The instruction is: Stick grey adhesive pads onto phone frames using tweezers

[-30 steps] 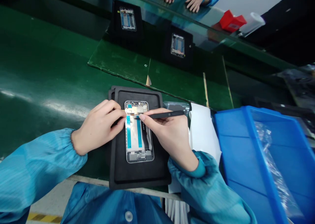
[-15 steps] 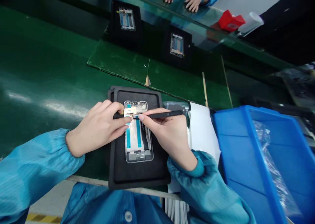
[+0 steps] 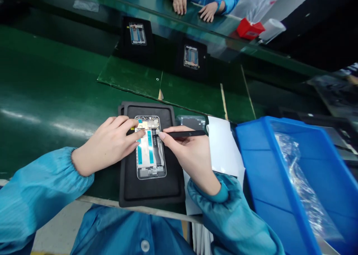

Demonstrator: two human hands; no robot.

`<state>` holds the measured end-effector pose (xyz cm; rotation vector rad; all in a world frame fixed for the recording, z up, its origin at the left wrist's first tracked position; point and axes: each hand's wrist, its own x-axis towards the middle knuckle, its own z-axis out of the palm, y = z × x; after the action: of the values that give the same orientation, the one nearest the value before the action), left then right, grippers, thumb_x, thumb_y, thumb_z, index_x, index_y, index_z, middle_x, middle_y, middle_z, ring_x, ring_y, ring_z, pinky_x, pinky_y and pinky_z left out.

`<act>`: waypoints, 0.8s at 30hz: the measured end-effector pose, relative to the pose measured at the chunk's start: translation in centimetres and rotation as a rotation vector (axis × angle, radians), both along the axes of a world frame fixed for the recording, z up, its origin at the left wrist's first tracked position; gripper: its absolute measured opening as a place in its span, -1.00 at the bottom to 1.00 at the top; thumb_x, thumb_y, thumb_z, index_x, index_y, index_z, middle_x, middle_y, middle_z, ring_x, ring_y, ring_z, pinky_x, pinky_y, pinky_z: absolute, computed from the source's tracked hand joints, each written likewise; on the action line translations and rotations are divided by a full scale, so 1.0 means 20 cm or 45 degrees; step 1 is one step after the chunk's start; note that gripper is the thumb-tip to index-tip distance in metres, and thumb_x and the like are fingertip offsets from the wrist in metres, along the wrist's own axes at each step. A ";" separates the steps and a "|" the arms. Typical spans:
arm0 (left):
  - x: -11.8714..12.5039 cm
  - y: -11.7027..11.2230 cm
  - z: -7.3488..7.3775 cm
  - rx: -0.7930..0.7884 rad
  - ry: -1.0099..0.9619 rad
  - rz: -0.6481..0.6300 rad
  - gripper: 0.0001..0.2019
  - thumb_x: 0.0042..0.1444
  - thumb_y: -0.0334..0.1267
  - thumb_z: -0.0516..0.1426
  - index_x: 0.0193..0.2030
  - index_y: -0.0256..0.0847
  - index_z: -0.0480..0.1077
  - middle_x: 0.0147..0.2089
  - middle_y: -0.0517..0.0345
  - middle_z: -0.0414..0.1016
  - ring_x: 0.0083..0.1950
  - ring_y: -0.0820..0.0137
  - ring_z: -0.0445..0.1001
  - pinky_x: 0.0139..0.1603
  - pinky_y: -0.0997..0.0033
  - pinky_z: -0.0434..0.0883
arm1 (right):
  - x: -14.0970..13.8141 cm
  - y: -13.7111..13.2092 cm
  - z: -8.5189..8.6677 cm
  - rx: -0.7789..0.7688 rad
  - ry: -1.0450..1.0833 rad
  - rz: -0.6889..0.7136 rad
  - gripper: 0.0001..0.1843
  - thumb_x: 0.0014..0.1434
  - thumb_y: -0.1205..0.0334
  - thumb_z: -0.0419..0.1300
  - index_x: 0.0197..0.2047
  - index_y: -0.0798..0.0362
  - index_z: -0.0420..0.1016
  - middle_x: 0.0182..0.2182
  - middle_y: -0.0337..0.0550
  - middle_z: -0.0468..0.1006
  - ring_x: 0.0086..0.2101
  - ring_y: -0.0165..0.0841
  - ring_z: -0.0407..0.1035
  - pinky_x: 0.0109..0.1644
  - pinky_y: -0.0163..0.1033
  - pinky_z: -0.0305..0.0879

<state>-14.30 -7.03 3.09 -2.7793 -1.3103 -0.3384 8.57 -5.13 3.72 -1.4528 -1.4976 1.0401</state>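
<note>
An opened phone point(image 3: 145, 150) lies face down, its board, blue strips and dark ribbon cable exposed. Beneath it is a black padded tray point(image 3: 151, 193), stacked on another. My left hand point(image 3: 107, 145) rests at the phone's upper left, fingers apart, with fingertips touching the board and the area just below it. Pinched in my right hand point(image 3: 190, 152) is a slim black stick-like tool point(image 3: 188, 133). Its narrow tip points left, over the phone by the ribbon cable under the board; whether it touches cannot be made out.
White sheets point(image 3: 223, 146) and a clear plastic piece point(image 3: 192, 121) lie right of the tray. A blue bin point(image 3: 251, 165) holds clear plastic wrap. Farther back are two opened phones on black trays, a red box point(image 3: 250, 29) and a co-worker's hands point(image 3: 208, 11).
The tool tip has drawn back to the right from the board's lower edge, showing more of the ribbon cable. My left hand stays on the phone; the view has shifted slightly.
</note>
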 end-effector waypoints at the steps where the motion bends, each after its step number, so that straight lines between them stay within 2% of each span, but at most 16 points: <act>1: 0.00 0.00 0.00 -0.008 0.022 0.001 -0.68 0.31 -0.24 0.06 0.17 -0.12 0.42 0.14 -0.10 0.44 0.09 0.03 0.38 -0.09 0.05 0.41 | 0.01 -0.01 0.01 0.007 -0.002 -0.005 -0.83 0.01 0.16 0.44 -0.35 0.05 0.64 -0.39 -0.12 0.70 -0.40 -0.26 0.60 -0.32 -0.22 0.59; 7: -0.02 0.01 0.03 -0.091 0.025 -0.064 -0.69 0.31 -0.17 0.10 0.15 -0.01 0.47 0.12 -0.11 0.44 0.12 0.01 0.38 -0.03 0.01 0.45 | 0.10 -0.06 0.04 0.024 -0.052 -0.052 -0.82 0.01 0.14 0.44 -0.36 0.06 0.64 -0.39 -0.10 0.69 -0.41 -0.26 0.58 -0.34 -0.21 0.56; 9: -0.02 0.00 0.03 -0.103 -0.042 -0.077 -0.72 0.30 -0.17 0.12 0.10 -0.03 0.51 0.13 -0.10 0.44 0.14 0.02 0.37 0.04 -0.01 0.45 | 0.15 -0.08 0.05 0.024 -0.053 -0.070 -0.81 0.01 0.13 0.44 -0.35 0.05 0.64 -0.40 -0.11 0.68 -0.41 -0.26 0.57 -0.35 -0.20 0.55; 12: -0.02 -0.04 0.01 -0.076 -0.131 -0.010 -0.74 0.31 -0.22 0.10 0.07 -0.11 0.51 0.17 -0.11 0.41 0.20 0.03 0.34 0.15 -0.03 0.43 | 0.24 -0.12 0.03 0.010 -0.020 -0.124 -0.80 0.00 0.11 0.45 -0.36 0.05 0.64 -0.41 -0.12 0.68 -0.41 -0.25 0.56 -0.33 -0.17 0.54; 13: -0.01 -0.06 0.00 -0.063 -0.161 0.051 -0.73 0.32 -0.23 0.08 0.09 -0.14 0.49 0.20 -0.13 0.39 0.22 0.03 0.34 0.17 -0.02 0.42 | 0.27 -0.14 0.02 0.004 -0.005 -0.146 -0.79 0.00 0.10 0.46 -0.35 0.04 0.65 -0.40 -0.11 0.67 -0.41 -0.26 0.56 -0.31 -0.16 0.54; 15: 0.00 -0.10 -0.02 -0.059 -0.230 0.277 -0.68 0.31 -0.20 0.06 0.14 -0.23 0.41 0.19 -0.20 0.38 0.20 0.05 0.38 0.16 0.02 0.43 | 0.34 -0.17 -0.01 -0.009 0.030 -0.185 -0.77 -0.01 0.09 0.47 -0.34 0.04 0.65 -0.37 -0.10 0.67 -0.39 -0.26 0.55 -0.27 -0.14 0.53; 17: 0.02 -0.13 -0.04 -0.170 -0.265 0.592 -0.60 0.29 -0.12 0.06 0.17 -0.32 0.32 0.01 -0.19 0.48 0.03 0.09 0.50 0.02 0.09 0.49 | 0.41 -0.20 -0.05 -0.030 0.067 -0.206 -0.77 -0.01 0.08 0.48 -0.34 0.03 0.65 -0.35 -0.09 0.66 -0.36 -0.25 0.54 -0.25 -0.14 0.50; 19: 0.04 -0.13 -0.04 -0.384 -0.211 0.830 -0.56 0.29 -0.05 0.01 0.17 -0.33 0.25 -0.24 -0.03 0.54 -0.21 0.14 0.56 -0.17 0.17 0.50 | 0.47 -0.22 -0.08 -0.054 0.099 -0.223 -0.77 -0.01 0.08 0.48 -0.34 0.03 0.65 -0.35 -0.09 0.65 -0.34 -0.26 0.52 -0.25 -0.16 0.48; 21: 0.06 -0.12 -0.02 -0.525 -0.109 0.917 -0.58 0.30 -0.06 -0.05 0.16 -0.29 0.24 -0.36 0.07 0.54 -0.33 0.15 0.57 -0.26 0.21 0.47 | 0.51 -0.24 -0.10 -0.073 0.142 -0.239 -0.77 0.00 0.08 0.48 -0.34 0.02 0.66 -0.35 -0.11 0.65 -0.36 -0.29 0.50 -0.26 -0.19 0.45; 24: 0.05 -0.09 0.03 -0.507 -0.016 0.958 -0.62 0.29 -0.13 -0.08 0.15 -0.27 0.26 -0.31 0.03 0.59 -0.22 0.10 0.60 -0.17 0.21 0.45 | 0.56 -0.26 -0.11 -0.066 0.234 -0.253 -0.79 0.01 0.09 0.48 -0.34 0.01 0.65 -0.37 -0.14 0.64 -0.40 -0.35 0.47 -0.29 -0.23 0.43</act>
<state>-13.23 -8.86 3.71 -2.2653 -2.4932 -0.0475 19.84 -10.27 1.43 -1.4661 -1.1791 1.0649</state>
